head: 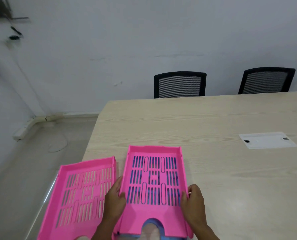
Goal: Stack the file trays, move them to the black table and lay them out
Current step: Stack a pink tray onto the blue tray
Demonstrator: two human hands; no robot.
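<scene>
Two pink slotted file trays lie on a light wooden table (213, 118). The right pink tray (154, 212) rests on top of a blue tray (154, 221), whose colour shows through the slots and the front notch. My left hand (114, 200) grips its left side wall. On the opposite wall my right hand (193, 201) holds the same stack. The left pink tray (71, 205) lies alone near the table's left edge, angled slightly, with no hand on it.
Two black mesh chairs, one (179, 84) and another (265, 81), stand behind the table's far edge against a white wall. A white cable cover plate (267, 141) is set into the tabletop at right. Floor with a power strip (21, 133) lies to the left.
</scene>
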